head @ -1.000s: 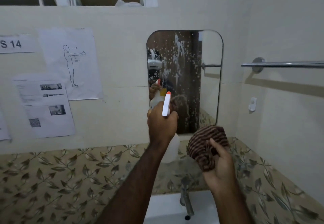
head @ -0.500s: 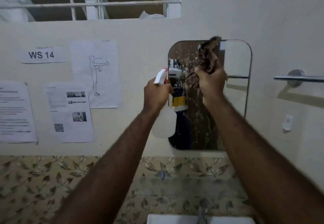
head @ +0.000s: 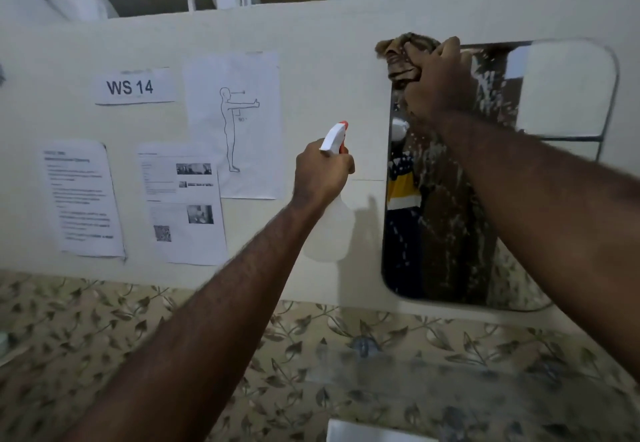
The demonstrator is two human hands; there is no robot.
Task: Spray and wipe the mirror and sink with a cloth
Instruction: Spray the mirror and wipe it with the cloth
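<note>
Right hand point(head: 437, 85) shifted to mirror point(head: 568, 171) top-left corner, fingers gripping cloth point(head: 403, 57) (arm outstretched).

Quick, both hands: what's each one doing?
Left hand: closed on the spray bottle.
Right hand: closed on the cloth, pressed to the mirror.

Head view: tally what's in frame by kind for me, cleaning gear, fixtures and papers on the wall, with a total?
Cleaning gear: 2, spray bottle, cloth
Fixtures: 2, mirror, sink
Papers on wall: 4, sign, figure sheet, two printed sheets
Total: 8
</note>
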